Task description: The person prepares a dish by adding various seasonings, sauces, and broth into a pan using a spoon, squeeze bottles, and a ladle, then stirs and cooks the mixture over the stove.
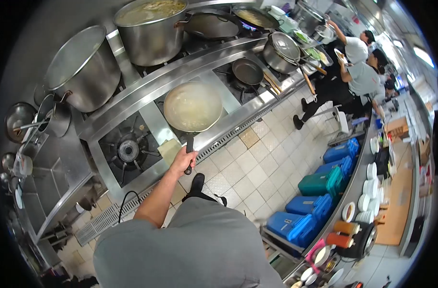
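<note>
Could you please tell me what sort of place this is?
Most likely a restaurant or other commercial kitchen: a wide pan is held at a long steel range with several burners, big stockpots stand along the back, and stacked white bowls line the opposite counter.

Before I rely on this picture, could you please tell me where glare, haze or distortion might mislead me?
In the head view, wide-angle distortion bows the steel rail and black fills the corners; the ceiling light at upper right is blown out; the held pan looks hazy inside, perhaps from steam; the left hand appears reasonably clear.
</note>
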{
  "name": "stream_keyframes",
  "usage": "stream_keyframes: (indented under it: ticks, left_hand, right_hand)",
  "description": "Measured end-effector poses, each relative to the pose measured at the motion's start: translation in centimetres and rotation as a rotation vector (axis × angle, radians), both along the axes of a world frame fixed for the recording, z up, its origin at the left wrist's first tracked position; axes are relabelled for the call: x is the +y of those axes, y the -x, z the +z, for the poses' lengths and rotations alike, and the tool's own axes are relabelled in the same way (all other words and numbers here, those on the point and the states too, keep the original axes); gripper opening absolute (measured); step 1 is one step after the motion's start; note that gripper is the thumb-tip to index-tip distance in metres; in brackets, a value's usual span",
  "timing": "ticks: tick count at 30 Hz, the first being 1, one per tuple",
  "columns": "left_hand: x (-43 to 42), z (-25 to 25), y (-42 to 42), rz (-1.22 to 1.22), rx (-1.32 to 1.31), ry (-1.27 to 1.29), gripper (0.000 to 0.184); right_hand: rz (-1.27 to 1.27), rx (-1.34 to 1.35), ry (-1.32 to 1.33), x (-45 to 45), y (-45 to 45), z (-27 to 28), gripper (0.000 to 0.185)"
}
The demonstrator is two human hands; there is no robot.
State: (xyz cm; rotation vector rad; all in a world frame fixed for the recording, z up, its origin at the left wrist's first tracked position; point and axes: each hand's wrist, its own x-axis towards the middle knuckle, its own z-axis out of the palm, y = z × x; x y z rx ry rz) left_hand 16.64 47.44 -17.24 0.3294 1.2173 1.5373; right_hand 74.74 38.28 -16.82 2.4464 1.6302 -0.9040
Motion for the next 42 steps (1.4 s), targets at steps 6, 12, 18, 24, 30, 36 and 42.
stream_keyframes:
  ticks: [6, 12, 18, 24, 30, 36, 42]
  left_hand:
    - [5.3, -0.2, -1.5, 0.133, -0.031, 0.074, 0.016]
    - [9.6, -0.2, -5.1, 0.310, -0.135, 0.102, 0.019]
    - [9.8, -1.7, -6.0, 0.374, -0.526, -0.025, 0.062]
    - [7.2, -16.2, -10.0, 0.387, -0.452, 0.260, 0.056]
    - [15.0, -19.0, -11.6, 0.478, -0.240, 0.415, 0.080]
    - [19.1, -27.9, -5.2, 0.084, 0.258, 0.860, 0.078]
    - [20.5, -27.2, -6.2, 0.613, -0.302, 0.814, 0.041]
  right_hand:
    - [-0.040, 0.055, 0.190, 5.7, -5.8, -5.0, 0.020]
    - [-0.021, 0.092, 0.352, 12.8, -12.7, -9.3, 0.017]
    - [0.053, -0.021, 0.664, 22.6, -24.5, -17.1, 0.014]
    - [0.143, 0.256, 0.048, 35.5, -23.4, -14.5, 0.019]
    - [0.014, 0.431, -0.095, 38.0, -22.1, -7.8, 0.030]
    - [-0.226, 0.399, -0.031, 31.0, -18.9, 1.2, 0.028]
    - [-0.496, 0.306, -0.063, 19.8, -16.6, -1.4, 0.022]
